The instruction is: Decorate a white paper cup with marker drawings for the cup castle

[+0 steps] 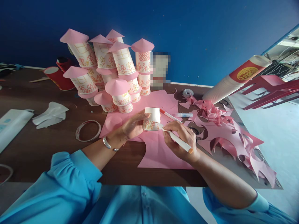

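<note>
On the near side of a white tapered paper cup drawn with orange flowers runs the bare front strip of a dark brown table, and over it, beneath the cup, spreads a large flat sheet of pink paper. The right hand, just right of the cup, is closed in a writing grip on a white marker with an orange end; the marker slants, its orange end nearer the person and its tip pointing left and away, at the cup's flowered lower part. The left hand, at the cup's left side, is half curled around it, thumb on the front wall. The cup thus sits between the hands, its long axis running away from the person, narrow end farther, wide end nearer; whether it touches the sheet cannot be told. Left of the cup lies a pale flat ring. Right of it are a clear-and-white plastic tube and a heap of cut pink paper scraps. Beyond the cup to the left stand pink-roofed paper-cup towers; beyond it to the right leans a tall stack of white paper cups, and farthest is a plain blue wall.
</note>
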`<state>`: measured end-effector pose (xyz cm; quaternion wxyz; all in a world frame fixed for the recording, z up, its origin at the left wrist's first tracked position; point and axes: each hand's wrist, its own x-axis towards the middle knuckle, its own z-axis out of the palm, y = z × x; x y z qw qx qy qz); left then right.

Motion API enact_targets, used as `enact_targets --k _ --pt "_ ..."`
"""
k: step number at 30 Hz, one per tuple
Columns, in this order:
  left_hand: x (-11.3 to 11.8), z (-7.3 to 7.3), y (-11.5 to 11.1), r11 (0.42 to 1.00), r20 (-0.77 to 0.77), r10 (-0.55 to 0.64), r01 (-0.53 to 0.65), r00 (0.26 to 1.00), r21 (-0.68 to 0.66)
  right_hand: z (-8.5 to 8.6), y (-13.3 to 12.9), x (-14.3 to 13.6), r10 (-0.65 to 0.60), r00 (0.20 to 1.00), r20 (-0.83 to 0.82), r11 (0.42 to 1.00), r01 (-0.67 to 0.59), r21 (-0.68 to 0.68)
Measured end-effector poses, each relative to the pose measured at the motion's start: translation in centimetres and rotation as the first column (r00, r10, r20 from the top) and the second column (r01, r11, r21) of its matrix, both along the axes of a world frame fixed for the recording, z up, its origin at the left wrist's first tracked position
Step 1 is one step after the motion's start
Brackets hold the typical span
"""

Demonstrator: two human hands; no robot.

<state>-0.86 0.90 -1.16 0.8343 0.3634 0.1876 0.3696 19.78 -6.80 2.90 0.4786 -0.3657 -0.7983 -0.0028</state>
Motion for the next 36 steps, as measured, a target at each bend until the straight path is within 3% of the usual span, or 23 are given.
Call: enact_targets --k 16,36 --pt "0.00 0.68 -0.13 1.000 -0.016 -0.009 0.009 1.000 0.006 0.05 0.04 -0.17 -0.029 1.000 -0.010 1.000 0.029 0.011" --pt "-0.18 -0.12 0.13 0.999 -0.019 0.024 -0.024 1.000 -0.022 0.22 -0.56 -0.22 0.019 0.999 0.032 0.999 -0.018 -0.028"
